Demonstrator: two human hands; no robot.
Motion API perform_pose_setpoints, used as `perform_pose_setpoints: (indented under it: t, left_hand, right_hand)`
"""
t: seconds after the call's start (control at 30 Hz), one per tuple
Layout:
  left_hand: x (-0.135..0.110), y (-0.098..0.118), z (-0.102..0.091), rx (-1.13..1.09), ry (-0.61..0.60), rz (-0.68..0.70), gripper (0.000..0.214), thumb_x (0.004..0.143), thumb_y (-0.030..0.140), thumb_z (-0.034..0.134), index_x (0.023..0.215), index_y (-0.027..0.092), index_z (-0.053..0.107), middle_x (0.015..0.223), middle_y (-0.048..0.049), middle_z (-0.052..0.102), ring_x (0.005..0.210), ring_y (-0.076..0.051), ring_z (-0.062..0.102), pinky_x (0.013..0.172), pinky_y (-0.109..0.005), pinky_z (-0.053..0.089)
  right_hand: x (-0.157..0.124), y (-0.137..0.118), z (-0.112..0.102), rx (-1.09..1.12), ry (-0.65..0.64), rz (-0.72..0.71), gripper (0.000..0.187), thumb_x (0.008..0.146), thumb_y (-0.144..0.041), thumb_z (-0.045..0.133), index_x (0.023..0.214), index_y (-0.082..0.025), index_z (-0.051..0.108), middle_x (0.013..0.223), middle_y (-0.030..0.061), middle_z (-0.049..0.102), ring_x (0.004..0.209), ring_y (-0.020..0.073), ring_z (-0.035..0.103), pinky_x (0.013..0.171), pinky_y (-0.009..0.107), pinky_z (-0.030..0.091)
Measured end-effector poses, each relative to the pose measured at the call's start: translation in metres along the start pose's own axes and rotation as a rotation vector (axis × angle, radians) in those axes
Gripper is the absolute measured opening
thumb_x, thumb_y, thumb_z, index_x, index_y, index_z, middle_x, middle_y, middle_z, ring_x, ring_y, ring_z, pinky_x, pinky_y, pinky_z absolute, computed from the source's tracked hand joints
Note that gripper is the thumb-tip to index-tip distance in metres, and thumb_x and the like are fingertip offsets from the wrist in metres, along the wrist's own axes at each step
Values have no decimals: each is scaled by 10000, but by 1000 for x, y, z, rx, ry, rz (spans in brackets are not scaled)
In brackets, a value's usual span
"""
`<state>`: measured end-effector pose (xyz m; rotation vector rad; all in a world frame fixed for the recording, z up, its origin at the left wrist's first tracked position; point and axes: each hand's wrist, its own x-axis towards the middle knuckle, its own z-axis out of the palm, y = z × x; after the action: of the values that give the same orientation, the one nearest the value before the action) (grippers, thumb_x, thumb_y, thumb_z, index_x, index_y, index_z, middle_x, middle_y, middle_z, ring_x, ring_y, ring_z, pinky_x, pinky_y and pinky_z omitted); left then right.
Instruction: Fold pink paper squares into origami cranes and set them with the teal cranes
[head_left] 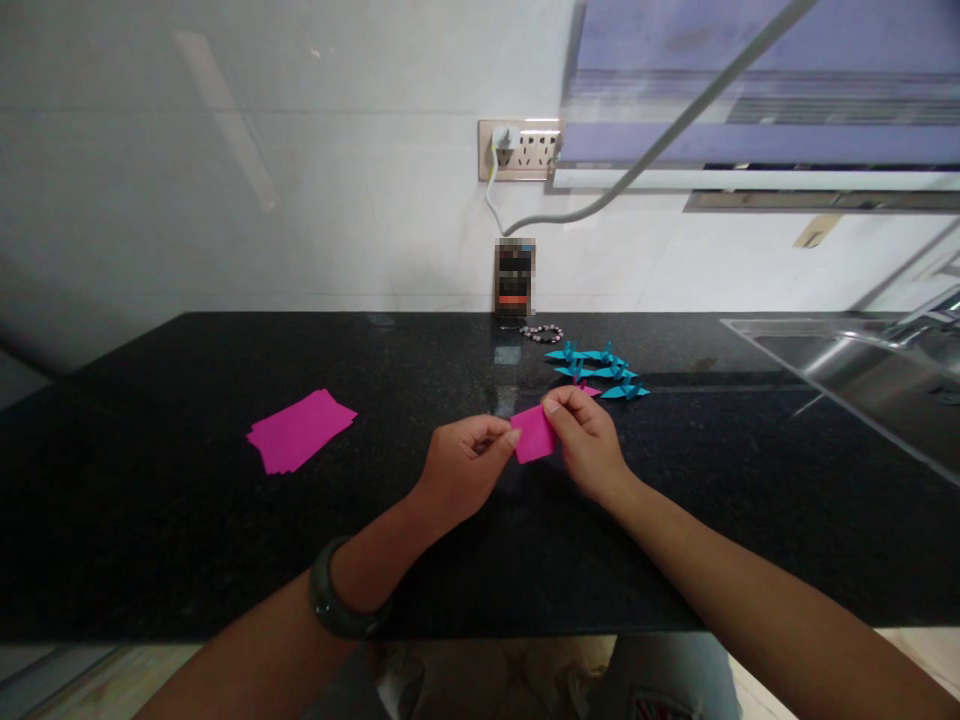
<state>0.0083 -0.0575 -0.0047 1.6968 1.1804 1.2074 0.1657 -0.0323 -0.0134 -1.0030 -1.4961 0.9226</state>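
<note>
A small pink folded paper [534, 436] is held up between both hands, over the dark countertop. My left hand [466, 462] pinches its left edge between thumb and fingers. At its upper right corner my right hand [589, 440] grips it the same way. Just beyond the right hand stand several blue paper cranes [616, 371], with a pink folded piece [589, 390] partly hidden behind that hand. Off to the left lies a fanned stack of pink paper sheets [301, 432].
Against the wall leans a phone-like object [514, 278], blurred out, with a beaded strap [546, 333] before it. A steel sink [885, 370] is set into the black countertop [187, 540] at right. A grey cable [615, 190] runs from the wall socket [519, 150].
</note>
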Motion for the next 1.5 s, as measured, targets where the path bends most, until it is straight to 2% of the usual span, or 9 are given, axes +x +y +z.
perform_pose_setpoints:
  t: [0.13,0.23,0.43,0.63,0.77,1.03,1.2,1.5]
  left_hand:
    - [0,-2,3,-27,-56,-53,169,720,292,553,743,131,601,639,-23,622,556,-105,547,508,-201,418]
    - [4,-6,3,-53,-95,-83,193,724,304,545,790,129,596,671,-32,633,576,-114,560,519,-209,430]
    - [5,-5,-3,86,-140,31,253,780,323,476,739,132,637,688,-40,645,627,-127,571,566,-216,437]
    - [2,1,-6,171,-84,60,262,783,325,477,722,136,647,651,-32,643,589,-124,567,529,-205,419]
    - [2,1,-6,152,-53,47,261,782,323,478,725,130,643,656,-38,641,596,-128,568,534,-210,423]
    - [5,-2,-4,-9,-40,-46,236,755,317,513,724,116,633,641,-43,639,568,-127,565,515,-215,432]
    - [6,0,-5,-117,21,-90,204,735,296,540,708,112,625,603,-23,617,534,-107,543,494,-203,416]
    - [12,-3,-13,-102,158,-67,185,712,295,573,700,120,631,595,-8,614,529,-100,536,495,-196,407]
  right_hand:
    - [-1,1,-1,-12,-52,-1,160,820,-326,424,737,-190,443,591,-37,388,502,92,363,456,206,311]
    - [-3,-1,0,-131,-110,-63,151,819,-300,430,731,-182,462,625,-21,425,548,99,397,498,215,338]
    - [-5,-2,2,-303,-162,-153,136,817,-271,435,748,-176,505,669,5,497,613,116,457,551,228,369]
    - [-6,1,3,-386,-122,-143,249,823,-321,433,623,-177,468,577,-10,471,546,105,437,509,224,336]
    - [-6,0,5,-398,-98,-130,317,823,-346,430,555,-178,412,529,-20,421,511,97,404,483,221,310]
    - [-6,-3,7,-164,-182,-78,159,817,-302,436,783,-175,525,661,-5,502,596,106,456,561,226,380]
    - [-6,2,8,-115,-202,-21,179,814,-311,445,738,-167,519,624,-15,478,562,97,437,528,218,361]
    - [-7,2,8,-193,-216,-24,192,815,-318,444,728,-164,519,607,-17,476,555,95,443,526,215,359]
